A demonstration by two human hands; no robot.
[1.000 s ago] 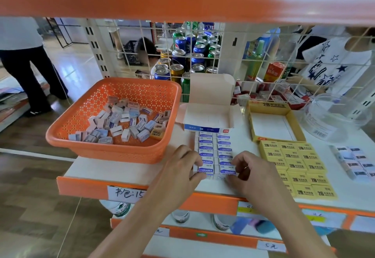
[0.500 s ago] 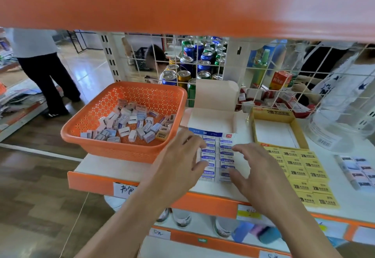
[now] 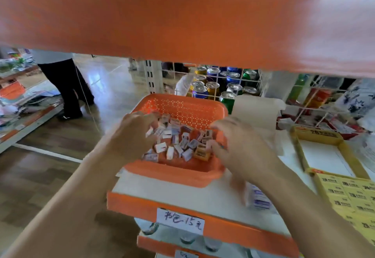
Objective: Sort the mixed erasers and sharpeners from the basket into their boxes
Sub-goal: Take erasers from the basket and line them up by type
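Note:
An orange perforated basket (image 3: 178,105) sits on the white shelf and holds a loose heap of small erasers and sharpeners (image 3: 176,142). My left hand (image 3: 134,134) reaches into its left side with fingers spread over the pile. Over the basket's right rim hovers my right hand (image 3: 239,148), fingers loosely curled near an orange sharpener (image 3: 202,153). The frame is blurred, so I cannot tell if either hand holds a piece. The white eraser box (image 3: 259,198) is mostly hidden under my right wrist. A yellow box (image 3: 316,136) stands open at the right.
Rows of yellow 2B eraser packs (image 3: 351,197) lie at the right front. An orange shelf beam (image 3: 182,24) hangs low overhead. Drink cans (image 3: 219,85) stand behind a wire grid. A person stands in the aisle at left (image 3: 65,87).
Both hands left the rows of blue-and-white erasers in the white box and moved up and left into the basket. The camera has swung closer and left.

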